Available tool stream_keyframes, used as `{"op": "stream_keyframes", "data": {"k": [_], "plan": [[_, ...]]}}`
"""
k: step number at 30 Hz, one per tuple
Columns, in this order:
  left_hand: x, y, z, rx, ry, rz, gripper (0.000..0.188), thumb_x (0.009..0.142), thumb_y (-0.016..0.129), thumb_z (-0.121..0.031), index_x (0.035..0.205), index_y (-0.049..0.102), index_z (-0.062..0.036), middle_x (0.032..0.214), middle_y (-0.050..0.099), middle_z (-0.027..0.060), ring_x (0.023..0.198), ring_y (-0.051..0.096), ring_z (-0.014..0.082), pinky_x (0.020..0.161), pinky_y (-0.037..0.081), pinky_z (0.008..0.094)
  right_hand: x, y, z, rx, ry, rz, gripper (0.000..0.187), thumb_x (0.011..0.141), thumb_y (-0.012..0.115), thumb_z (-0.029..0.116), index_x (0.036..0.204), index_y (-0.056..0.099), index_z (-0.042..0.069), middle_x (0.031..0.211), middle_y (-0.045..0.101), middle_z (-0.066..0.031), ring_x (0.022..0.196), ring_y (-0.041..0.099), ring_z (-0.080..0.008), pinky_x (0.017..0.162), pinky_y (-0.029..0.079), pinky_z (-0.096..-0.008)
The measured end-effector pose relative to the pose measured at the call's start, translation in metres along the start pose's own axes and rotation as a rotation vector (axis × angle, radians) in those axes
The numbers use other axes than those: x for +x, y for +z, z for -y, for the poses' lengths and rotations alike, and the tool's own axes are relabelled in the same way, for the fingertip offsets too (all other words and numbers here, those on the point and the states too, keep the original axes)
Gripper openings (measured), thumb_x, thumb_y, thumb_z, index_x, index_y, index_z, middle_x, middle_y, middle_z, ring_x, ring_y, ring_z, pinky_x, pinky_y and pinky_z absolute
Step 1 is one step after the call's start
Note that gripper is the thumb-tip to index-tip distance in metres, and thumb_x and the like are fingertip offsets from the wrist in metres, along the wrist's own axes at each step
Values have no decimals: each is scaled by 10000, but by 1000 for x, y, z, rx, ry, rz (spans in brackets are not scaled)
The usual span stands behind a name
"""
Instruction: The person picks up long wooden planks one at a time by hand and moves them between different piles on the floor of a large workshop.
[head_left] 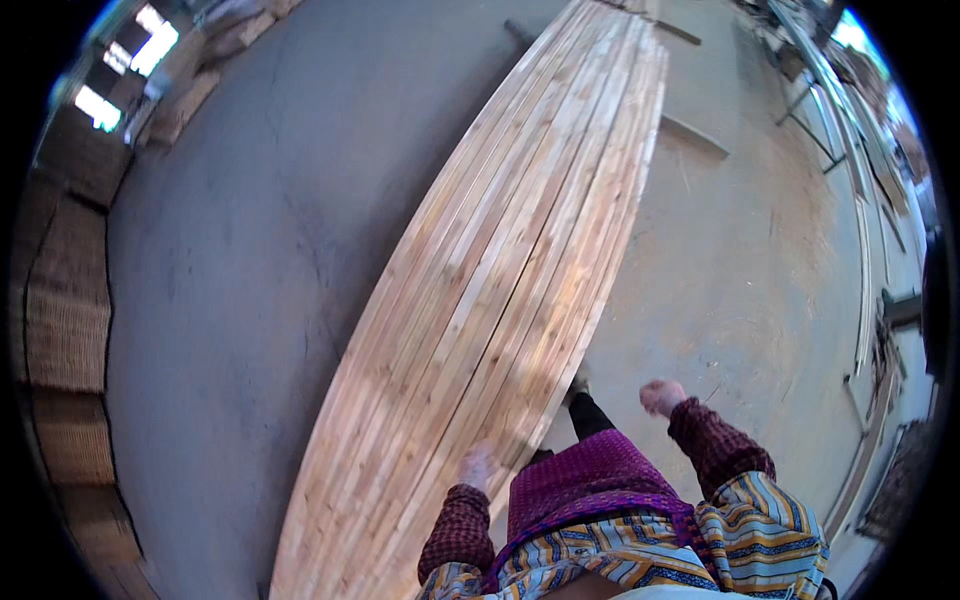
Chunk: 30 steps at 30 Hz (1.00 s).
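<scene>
Grey workshop floor [230,300] on both sides of the planks [490,290], which lie side by side, running lengthwise away from you. Your left hand [478,466], blurred, is over the planks' near part; cannot tell its grip, nor whether it touches. Your right hand [661,398] hangs right of the planks, fingers curled closed. Stacked boards [65,330] well left of the planks; short board [695,137] right of their far part.

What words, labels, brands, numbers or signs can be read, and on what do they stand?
None can be read.
Long pale wooden planks: no lettering visible.
Smooth grey floor: none visible.
Brown ribbed stacks along the left edge: too blurred to tell.
</scene>
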<state>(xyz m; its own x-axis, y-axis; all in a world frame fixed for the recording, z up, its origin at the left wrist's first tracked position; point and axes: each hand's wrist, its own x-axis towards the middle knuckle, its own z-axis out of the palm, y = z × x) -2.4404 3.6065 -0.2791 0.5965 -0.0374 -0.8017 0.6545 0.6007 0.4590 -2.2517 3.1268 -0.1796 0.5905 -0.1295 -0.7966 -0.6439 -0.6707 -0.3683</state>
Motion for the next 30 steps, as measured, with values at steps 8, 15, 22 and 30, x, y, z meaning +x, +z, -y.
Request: {"op": "stream_keyframes", "data": {"k": [8, 15, 22, 30], "plan": [[13, 41, -78, 495, -123, -219, 243, 1028, 535, -303, 1170, 657, -148, 955, 665, 54, 886, 661, 258, 733, 531, 421, -124, 11, -180, 86, 254, -7, 305, 888, 668, 334, 955, 769, 54, 742, 723, -58, 661, 692, -172, 630, 565, -321], [51, 232, -43, 722, -134, 79, 231, 1007, 582, -338, 1101, 627, -132, 860, 595, 58, 768, 594, 272, 630, 477, 461, -124, 0, -323, 170, 295, -151, 563, 837, 691, 605, 1048, 810, 97, 1073, 776, -144, 1030, 729, -304, 900, 566, -389], [90, 509, 73, 983, -226, 320, 238, 990, 646, -313, 1008, 609, -79, 1017, 668, 71, 895, 646, 247, 724, 531, 392, -119, -140, -415, 638, 333, -209, 194, 912, 628, 185, 926, 694, 4, 728, 656, -97, 559, 613, -193, 493, 491, -358], [210, 682, 178, 1537, 55, 664, 150, 1002, 559, -281, 1083, 610, -165, 993, 647, 94, 866, 633, 268, 735, 515, 420, -104, -246, -527, 1128, 413, -351, 114, 921, 609, 92, 849, 634, 8, 639, 558, -52, 515, 556, -189, 435, 399, -344]]}}
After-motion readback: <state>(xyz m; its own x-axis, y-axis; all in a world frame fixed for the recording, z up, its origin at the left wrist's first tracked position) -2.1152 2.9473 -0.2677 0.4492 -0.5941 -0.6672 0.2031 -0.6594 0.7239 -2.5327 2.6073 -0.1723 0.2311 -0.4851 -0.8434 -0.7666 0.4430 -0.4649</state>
